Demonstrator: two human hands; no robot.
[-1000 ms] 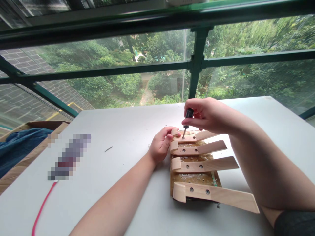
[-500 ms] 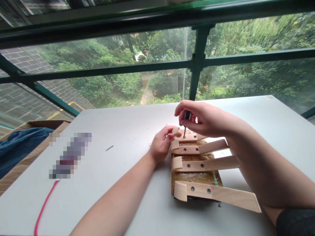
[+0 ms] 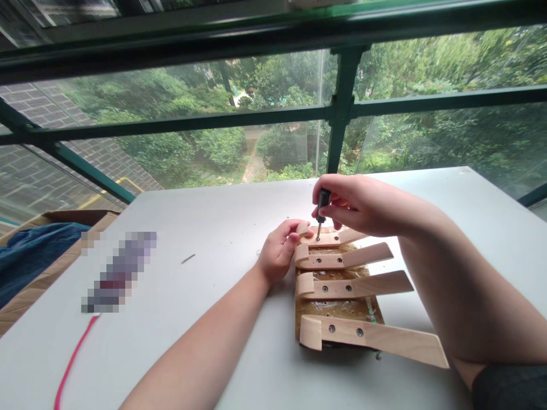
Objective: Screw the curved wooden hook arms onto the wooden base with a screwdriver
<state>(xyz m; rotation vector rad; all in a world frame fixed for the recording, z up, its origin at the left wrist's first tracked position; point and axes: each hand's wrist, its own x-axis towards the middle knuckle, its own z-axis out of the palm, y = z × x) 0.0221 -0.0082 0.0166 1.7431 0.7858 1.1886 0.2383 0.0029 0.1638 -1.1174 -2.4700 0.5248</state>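
My right hand (image 3: 354,204) is closed round the black handle of a small screwdriver (image 3: 323,202). The screwdriver leans slightly, its tip on a screw in the farthest wooden hook (image 3: 327,240). My left hand (image 3: 280,247) pinches the curled left end of that hook, thumb in front. The hook lies on a brown, tape-wrapped board (image 3: 337,307). Nearer to me, several similar light wooden hooks, among them the closest one (image 3: 393,339), lie across the board, each with two screw heads showing. Part of the farthest hook's right arm sits behind my right forearm.
The board rests on a white table (image 3: 192,319). A thin metal piece (image 3: 188,258) lies left of my left hand. Farther left are a blurred-out object (image 3: 128,265) and a red cord (image 3: 74,361). A cardboard box (image 3: 102,216) with blue cloth (image 3: 38,250) stands beyond the table's left edge.
The fingers of my right hand have shifted a little right on the screwdriver, and more of its handle shows. My left hand stays on the hook. The whole view has drifted slightly.
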